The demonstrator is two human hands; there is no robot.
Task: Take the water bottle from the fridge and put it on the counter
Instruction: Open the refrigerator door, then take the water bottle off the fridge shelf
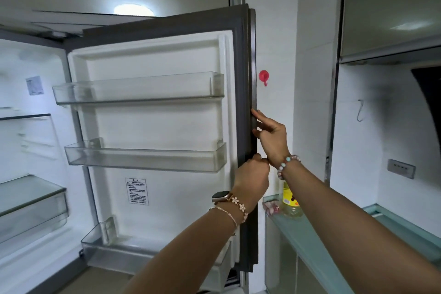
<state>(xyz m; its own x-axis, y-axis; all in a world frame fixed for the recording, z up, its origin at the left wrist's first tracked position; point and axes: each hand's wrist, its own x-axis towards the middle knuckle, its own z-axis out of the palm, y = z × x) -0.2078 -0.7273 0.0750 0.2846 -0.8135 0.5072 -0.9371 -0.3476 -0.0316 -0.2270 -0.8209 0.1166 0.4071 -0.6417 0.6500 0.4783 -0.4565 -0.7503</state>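
Note:
The fridge door (157,126) stands wide open, its clear door bins holding nothing. My left hand (250,179) grips the door's dark outer edge at mid height. Just above it, my right hand (272,136) rests on the same edge, fingers laid flat against it. The lit fridge interior (28,150) shows at the left with glass shelves. No water bottle is in sight inside the fridge or in the door bins. The glass counter (310,234) runs to the right of the door.
A bottle with a yellow label (290,200) stands on the counter's far end, partly behind my right forearm, beside a small pink item (270,207). A red suction hook (264,77) sticks to the white wall. An upper cabinet (391,7) and dark range hood (429,102) sit at right.

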